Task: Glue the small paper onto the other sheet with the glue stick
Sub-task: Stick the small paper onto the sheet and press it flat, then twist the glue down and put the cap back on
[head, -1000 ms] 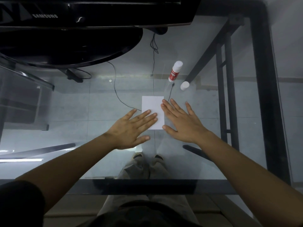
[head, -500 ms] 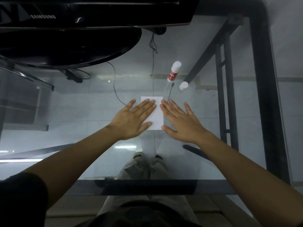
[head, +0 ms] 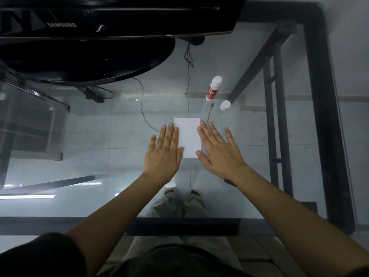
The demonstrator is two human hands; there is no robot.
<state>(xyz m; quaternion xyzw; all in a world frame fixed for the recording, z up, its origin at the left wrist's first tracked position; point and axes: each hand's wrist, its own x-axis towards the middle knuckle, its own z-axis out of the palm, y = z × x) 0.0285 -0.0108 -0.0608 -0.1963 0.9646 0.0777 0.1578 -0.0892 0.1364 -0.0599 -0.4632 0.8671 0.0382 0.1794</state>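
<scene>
Left hand (head: 162, 154) fingers (head: 169, 134) are lying flat, slightly spread, tips overlapping the left edge of the white rectangular paper sheet (head: 188, 136); nothing pinched. Right hand (head: 218, 152) fingers (head: 206, 134) are splayed flat too, index and thumb touching the paper's right edge. Paper is sitting at frame centre on the clear glass desk (head: 99, 166). Can't tell whether it's one sheet or the small one already stacked on the other; only one outline is showing.

Handling guess: very light, floppy, and likely skating on glass, so palms pressing down beats pinching. To lift, I'd slide a corner up with a fingertip or drag it to the desk edge.

Red-and-white plastic glue stick (head: 213, 88) is lying above the paper, upper centre-right, uncapped; its white round cap (head: 225, 105) is resting just beside it. Stick looks rigid and light, may roll, so grip the barrel.
</scene>
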